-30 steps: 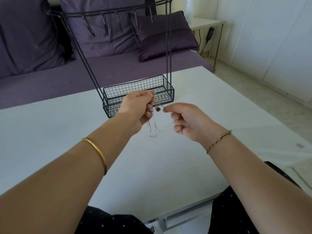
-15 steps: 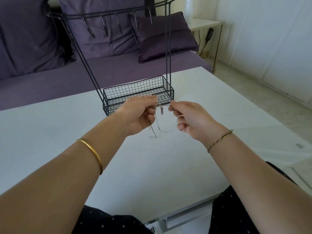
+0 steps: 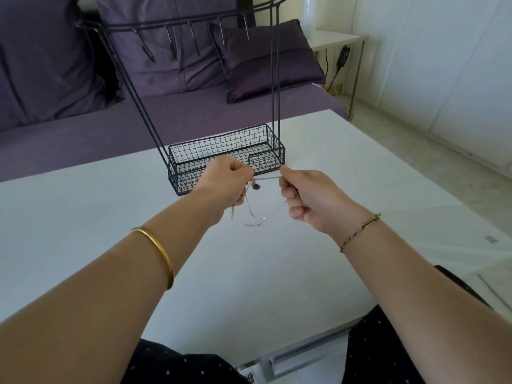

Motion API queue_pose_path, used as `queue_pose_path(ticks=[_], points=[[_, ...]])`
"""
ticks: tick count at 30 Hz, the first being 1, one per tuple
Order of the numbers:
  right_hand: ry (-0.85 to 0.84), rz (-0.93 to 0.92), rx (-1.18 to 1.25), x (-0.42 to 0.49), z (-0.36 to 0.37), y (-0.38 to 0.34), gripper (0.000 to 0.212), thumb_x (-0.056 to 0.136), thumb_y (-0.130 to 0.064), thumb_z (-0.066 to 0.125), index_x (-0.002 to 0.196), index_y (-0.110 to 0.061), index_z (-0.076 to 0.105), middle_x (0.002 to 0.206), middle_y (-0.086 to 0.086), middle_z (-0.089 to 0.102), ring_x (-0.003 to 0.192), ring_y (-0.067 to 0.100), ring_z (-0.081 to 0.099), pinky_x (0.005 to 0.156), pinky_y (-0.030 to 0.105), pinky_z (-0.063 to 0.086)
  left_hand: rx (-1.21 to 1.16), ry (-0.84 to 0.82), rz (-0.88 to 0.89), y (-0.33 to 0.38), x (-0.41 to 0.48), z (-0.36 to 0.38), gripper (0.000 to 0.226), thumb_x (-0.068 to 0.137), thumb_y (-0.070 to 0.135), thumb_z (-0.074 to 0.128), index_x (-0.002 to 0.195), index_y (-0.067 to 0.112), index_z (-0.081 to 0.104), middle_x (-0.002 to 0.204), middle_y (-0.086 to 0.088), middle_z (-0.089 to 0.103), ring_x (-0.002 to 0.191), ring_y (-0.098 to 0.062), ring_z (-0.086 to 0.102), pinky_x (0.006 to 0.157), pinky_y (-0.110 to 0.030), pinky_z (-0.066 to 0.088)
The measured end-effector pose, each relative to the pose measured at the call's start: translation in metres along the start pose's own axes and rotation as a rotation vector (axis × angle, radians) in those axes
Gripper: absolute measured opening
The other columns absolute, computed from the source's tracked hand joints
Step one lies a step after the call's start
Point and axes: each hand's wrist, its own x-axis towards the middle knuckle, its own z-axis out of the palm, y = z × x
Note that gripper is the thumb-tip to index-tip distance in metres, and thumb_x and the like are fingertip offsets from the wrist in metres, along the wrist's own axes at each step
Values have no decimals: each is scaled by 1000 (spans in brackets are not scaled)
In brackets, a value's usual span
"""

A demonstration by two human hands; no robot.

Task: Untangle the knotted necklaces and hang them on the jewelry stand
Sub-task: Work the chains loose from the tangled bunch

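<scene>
Your left hand (image 3: 227, 184) and right hand (image 3: 307, 198), each pinching the necklaces (image 3: 266, 214), now sit farther apart than a moment ago, pulling one fine silvery chain taut while a slack loop sags beneath. The tangle, seemingly at your left fingers, remains; just beyond your knuckles stands the black wire jewelry stand (image 3: 221, 146).
</scene>
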Motion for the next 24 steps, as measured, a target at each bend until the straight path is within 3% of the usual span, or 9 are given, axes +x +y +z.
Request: queue_pose_path(ticks=[4, 7, 10, 15, 21, 24], points=[[-66, 38, -28, -1, -2, 2, 33, 97, -34, 53, 70, -15, 53, 54, -5, 33, 45, 10, 22, 39, 18, 23, -75, 17, -25, -2, 2, -1, 23, 97, 5, 39, 82, 16, 54, 73, -3, 45, 61, -14, 41, 51, -24, 42], [-114, 3, -60, -2, -2, 1, 26, 92, -34, 61, 79, -11, 59, 49, -8, 26, 45, 10, 18, 42, 20, 17, -221, 45, -76, 0, 5, -3, 29, 95, 0, 33, 78, 16, 49, 67, -2, 38, 54, -12, 34, 38, -19, 32], [-144, -33, -81, -3, -1, -1, 19, 85, -26, 70, 90, -10, 61, 45, -10, 27, 42, 9, 17, 43, 22, 14, -334, 65, -125, 2, 4, -4, 32, 90, -6, 27, 72, 14, 44, 61, -2, 34, 50, -12, 29, 38, -18, 25], [-140, -80, -133, -3, -2, 1, 9, 82, -13, 72, 77, -16, 65, 42, -12, 34, 39, 7, 21, 41, 20, 16, -439, 43, -159, 3, 1, -4, 32, 89, -7, 28, 65, 11, 39, 61, -4, 35, 46, -10, 28, 36, -16, 24], [-9, -129, -194, 0, -3, 4, 11, 88, -15, 64, 77, -13, 67, 72, 0, 52, 44, 8, 28, 40, 18, 22, -391, 50, -107, 1, 0, -6, 30, 92, -8, 30, 72, 11, 43, 65, -5, 39, 48, -10, 32, 37, -18, 24], [-20, -94, -180, 0, -3, 4, 15, 91, -14, 58, 78, -11, 66, 74, 3, 57, 42, 7, 27, 39, 17, 23, -405, 77, -77, 3, 1, -8, 27, 94, -7, 32, 78, 11, 45, 68, -4, 41, 48, -9, 33, 37, -17, 24]])
